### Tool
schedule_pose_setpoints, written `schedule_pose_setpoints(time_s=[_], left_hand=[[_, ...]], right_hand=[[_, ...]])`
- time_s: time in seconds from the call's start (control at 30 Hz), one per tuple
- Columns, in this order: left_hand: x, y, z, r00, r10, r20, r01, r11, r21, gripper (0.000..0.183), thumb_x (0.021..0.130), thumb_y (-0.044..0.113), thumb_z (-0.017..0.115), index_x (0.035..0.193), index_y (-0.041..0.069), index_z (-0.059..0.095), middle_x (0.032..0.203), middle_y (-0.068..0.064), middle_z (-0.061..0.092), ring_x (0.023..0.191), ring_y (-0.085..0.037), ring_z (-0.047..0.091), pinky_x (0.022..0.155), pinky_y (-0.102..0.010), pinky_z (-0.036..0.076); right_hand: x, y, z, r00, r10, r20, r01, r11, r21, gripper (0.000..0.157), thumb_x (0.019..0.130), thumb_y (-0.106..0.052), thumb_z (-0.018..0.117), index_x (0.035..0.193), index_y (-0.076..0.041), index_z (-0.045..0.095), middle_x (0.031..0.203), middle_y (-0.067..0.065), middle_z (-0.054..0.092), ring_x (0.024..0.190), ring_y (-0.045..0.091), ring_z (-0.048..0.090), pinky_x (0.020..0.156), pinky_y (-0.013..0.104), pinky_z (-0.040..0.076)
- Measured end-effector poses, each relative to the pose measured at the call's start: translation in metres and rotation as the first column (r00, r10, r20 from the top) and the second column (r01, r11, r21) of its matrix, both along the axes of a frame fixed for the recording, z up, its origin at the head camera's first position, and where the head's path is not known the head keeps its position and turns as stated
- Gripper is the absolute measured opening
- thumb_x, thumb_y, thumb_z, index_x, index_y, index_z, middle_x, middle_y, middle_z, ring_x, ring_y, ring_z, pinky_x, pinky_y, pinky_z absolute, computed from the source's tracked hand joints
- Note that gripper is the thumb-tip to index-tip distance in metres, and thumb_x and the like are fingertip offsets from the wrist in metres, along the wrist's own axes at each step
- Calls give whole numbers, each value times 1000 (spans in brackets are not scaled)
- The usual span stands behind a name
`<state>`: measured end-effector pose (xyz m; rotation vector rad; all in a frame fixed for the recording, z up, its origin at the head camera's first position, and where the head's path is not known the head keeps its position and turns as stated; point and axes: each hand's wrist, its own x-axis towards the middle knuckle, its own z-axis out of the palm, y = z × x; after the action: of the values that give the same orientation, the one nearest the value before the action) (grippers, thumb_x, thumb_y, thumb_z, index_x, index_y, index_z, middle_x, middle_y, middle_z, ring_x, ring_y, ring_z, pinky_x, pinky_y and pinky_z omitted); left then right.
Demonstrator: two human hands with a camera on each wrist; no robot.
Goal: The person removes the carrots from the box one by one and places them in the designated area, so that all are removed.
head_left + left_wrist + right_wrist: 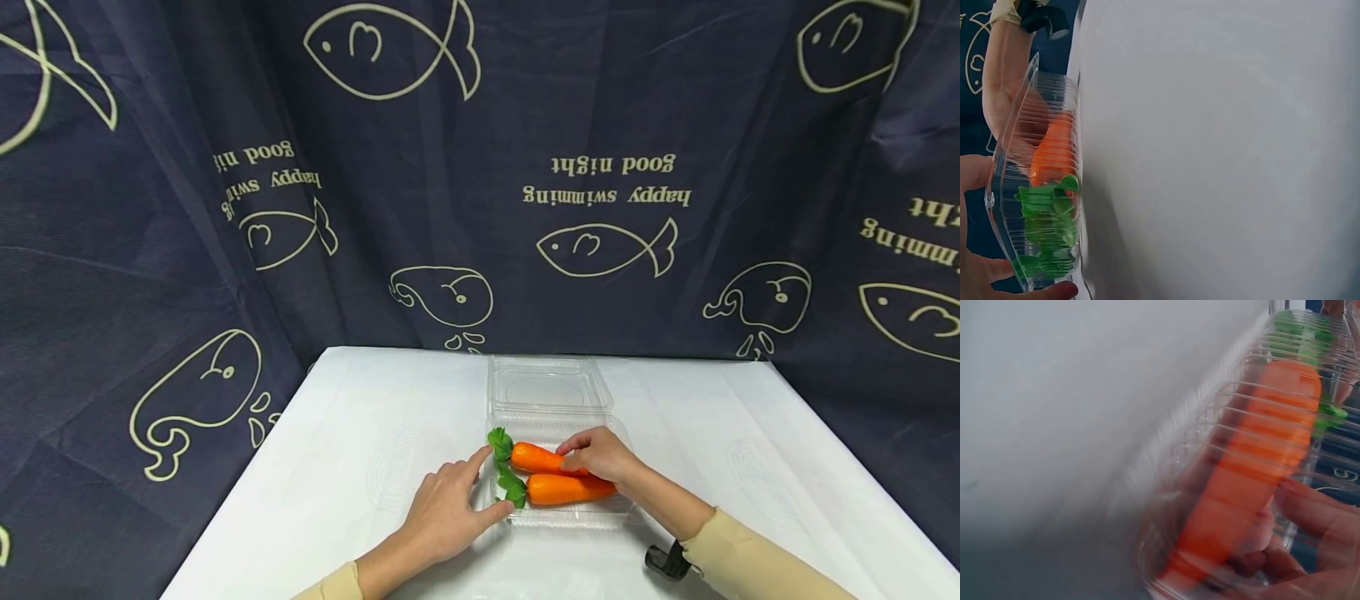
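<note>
Two orange carrots with green leafy tops lie side by side in a clear plastic clamshell box, their tops toward its left wall. The far carrot is partly covered by my right hand, whose thumb and fingers pinch it near its narrow end. The near carrot shows almost whole. At the box's left side my left hand has thumb and forefinger spread apart, fingertips right at the leaves and the rim. Through the ribbed wall of the box, the left wrist view shows leaves and orange.
The box's hinged lid is folded back flat toward the far edge of the white table. A dark blue curtain with fish drawings hangs behind and at the sides. A black strap device sits at my right wrist.
</note>
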<state>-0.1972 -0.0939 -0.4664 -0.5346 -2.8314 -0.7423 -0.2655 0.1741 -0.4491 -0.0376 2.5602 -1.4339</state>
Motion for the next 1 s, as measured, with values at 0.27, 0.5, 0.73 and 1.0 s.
schedule_pose_setpoints(time_s=[0.27,0.5,0.73,1.0], left_hand=[[-1,1,-1,1000,5,-8,-5,1000,-2,83,84,69,65,150,21,48,97,5,68,91,-13,59,78,-39,44],[-1,1,-2,1000,5,-8,-5,1000,-2,84,83,69,65,150,21,48,99,5,69,92,-14,60,78,-40,44],[0,0,-2,1000,2,-11,-2,1000,3,84,83,70,64,150,21,47,101,5,69,94,-15,61,78,-40,44],[0,0,-3,1000,1,-11,-1,1000,7,84,83,70,64,150,21,48,101,5,69,93,-15,61,77,-40,45]], right_hand=[[0,0,-2,1000,-8,5,8,1000,30,22,76,-12,84,96,-4,79,95,4,69,88,20,54,75,30,40],[0,-1,-7,1000,-16,17,15,998,59,27,75,-17,86,99,-6,80,105,5,71,95,21,58,81,32,43],[0,-1,-9,1000,-19,23,17,997,73,30,75,-18,87,101,-6,80,111,7,72,103,23,59,89,38,44],[0,-1,-11,1000,-10,26,9,999,49,30,74,-17,88,101,-6,80,105,5,72,97,21,59,83,32,43]])
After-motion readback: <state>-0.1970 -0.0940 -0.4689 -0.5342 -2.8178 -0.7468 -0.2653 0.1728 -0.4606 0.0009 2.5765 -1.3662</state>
